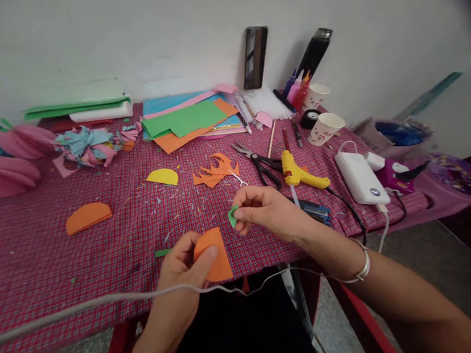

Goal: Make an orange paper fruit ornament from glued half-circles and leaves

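My left hand [182,272] is closed on a folded orange paper half-circle [215,255], thumb pressed on its face, near the table's front edge. My right hand [264,210] pinches a small green paper piece [233,216] just to the right of and above the orange piece. A silver bangle [360,267] sits on my right wrist. A thin white cord [105,301] runs across in front of my left hand.
A red checked cloth [37,259] covers the table. On it lie a yellow half-circle [162,177], orange scraps [215,171], another orange half-circle [87,217], scissors [261,163], a yellow glue gun [300,174], a white power bank [359,177], paper cups [325,127], coloured paper sheets [189,119] and pink paper balls [3,167].
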{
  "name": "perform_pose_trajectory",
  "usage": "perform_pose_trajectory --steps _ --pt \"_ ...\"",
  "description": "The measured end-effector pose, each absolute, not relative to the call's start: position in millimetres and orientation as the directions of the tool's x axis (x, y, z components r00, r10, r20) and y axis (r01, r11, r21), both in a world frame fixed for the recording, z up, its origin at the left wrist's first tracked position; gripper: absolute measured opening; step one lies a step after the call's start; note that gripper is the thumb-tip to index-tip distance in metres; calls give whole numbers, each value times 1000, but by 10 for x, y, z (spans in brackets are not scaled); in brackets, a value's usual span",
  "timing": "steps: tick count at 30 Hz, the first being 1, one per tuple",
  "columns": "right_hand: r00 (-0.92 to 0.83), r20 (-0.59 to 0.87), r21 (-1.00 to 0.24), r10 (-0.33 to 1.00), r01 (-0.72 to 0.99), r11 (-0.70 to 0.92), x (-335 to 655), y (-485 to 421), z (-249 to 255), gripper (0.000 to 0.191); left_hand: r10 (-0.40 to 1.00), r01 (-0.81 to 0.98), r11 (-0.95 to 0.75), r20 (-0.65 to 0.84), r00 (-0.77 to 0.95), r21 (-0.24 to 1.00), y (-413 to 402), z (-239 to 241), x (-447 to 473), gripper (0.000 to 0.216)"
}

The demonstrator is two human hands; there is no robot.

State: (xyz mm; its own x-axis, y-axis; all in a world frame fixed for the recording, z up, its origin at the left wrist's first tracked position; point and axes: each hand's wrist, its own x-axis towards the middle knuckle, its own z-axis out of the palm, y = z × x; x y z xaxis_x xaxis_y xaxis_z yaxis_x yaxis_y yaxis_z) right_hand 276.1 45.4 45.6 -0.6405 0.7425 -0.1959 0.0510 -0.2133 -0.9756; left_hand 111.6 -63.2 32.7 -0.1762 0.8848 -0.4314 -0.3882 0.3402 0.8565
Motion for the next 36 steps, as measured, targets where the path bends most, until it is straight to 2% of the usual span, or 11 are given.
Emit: perform_pose_trajectory --steps 2,5,11,24,36 --pt "-589 -157 -955 793 -114 -274 2721 376 494 20 887 -349 349 -427 -175 870 -645 331 1125 28" --pt "-538 -67 -964 840 -183 -194 2659 293 538 20 887 -326 356 -427 -178 876 -661 353 1128 26" --pt "-513 27 -986 858 -154 -61 2602 241 527 15 875 -351 362 -445 -191 863 -651 411 1137 27" --pt "-515 26 -995 857 -94 -26 2580 202 480 13 868 -455 376 -479 -132 807 -641 397 1153 29" --pt "-520 27 -995 854 -100 -29 2568 191 470 13 865 -460 382 -485 -128 802 -648 407 1151 29"
